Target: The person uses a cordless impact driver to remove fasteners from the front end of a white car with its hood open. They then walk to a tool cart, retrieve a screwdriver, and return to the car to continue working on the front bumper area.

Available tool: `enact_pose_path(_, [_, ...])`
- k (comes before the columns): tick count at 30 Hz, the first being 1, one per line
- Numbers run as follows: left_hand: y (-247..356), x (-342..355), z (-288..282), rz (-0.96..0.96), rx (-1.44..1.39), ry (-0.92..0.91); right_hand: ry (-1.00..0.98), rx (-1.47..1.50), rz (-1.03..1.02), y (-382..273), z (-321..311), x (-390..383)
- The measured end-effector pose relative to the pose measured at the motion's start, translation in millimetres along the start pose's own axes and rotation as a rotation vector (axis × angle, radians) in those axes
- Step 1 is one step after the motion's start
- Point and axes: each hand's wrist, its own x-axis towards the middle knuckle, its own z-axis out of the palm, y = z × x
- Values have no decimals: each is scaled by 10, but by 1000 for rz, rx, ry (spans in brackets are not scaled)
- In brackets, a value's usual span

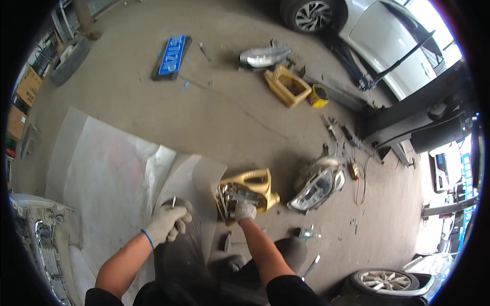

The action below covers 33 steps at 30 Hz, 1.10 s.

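My left hand, in a pale knit glove with a blue cuff edge, is over my left knee. Its fingers are curled, and a thin white stick pokes up between them. Also gloved, my right hand reaches into a yellow plastic jug lying on its side with its wall cut away. Metal tools and small parts fill the jug. The fingers of my right hand are hidden among them. Right of the jug, a car headlight lies on the floor.
A translucent sheet covers a large panel at left. Beyond lie a blue number plate, another headlight, a second cut jug and a yellow can. A lift post and white car stand right. Loose tools lie near my feet.
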Motion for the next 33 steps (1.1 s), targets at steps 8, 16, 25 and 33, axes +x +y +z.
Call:
enact_pose_path(8, [254,-754,-202,-238,11,-71,465,51,-407,-552,-2107,-1628])
enact_pose_path(16, [1306,-3070,732,378,506,-637,500,370,-356,-565,-4565,-4480])
enact_pose_path(25, [1833,-4932,1210,551,725,-1122,468,748,361,-482,-5587,-6874])
enact_pose_path(33, [876,-5659,1337,625,1473,-1316,724,990,863,-1319,-4313,-8079])
